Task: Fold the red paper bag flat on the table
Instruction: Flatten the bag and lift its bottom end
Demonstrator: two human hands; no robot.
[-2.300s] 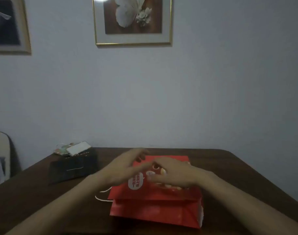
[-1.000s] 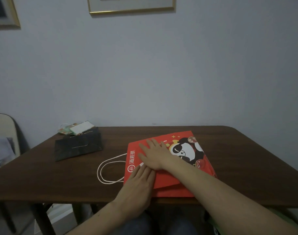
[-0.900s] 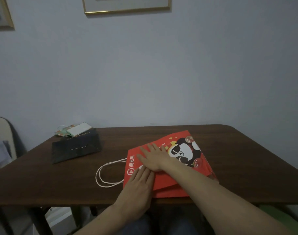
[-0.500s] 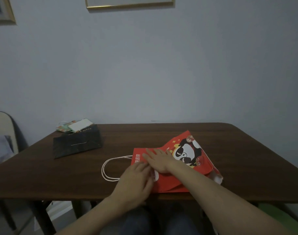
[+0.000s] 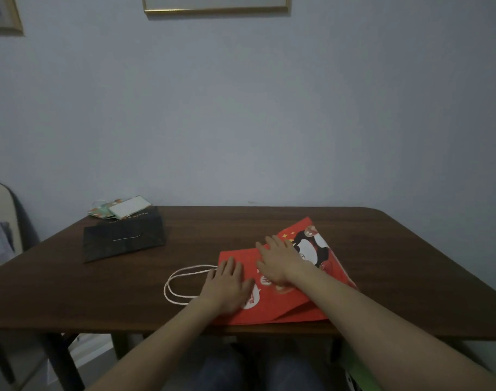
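So both hands are flat and open, palms down: left hand (image 5: pixel 227 286) and right hand (image 5: pixel 277 263) pressing the red paper bag (image 5: pixel 272 303) near the surface's (image 5: pixel 382 249) front edge.

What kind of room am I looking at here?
Probably a home room, perhaps a dining corner: a dark wooden table against a plain wall, framed pictures hanging above, and a padded chair at the left. Both hands press the red paper bag.

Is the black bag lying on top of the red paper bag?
No, the black bag lies apart at the far left of the table, while the red paper bag lies near the front edge under both hands.
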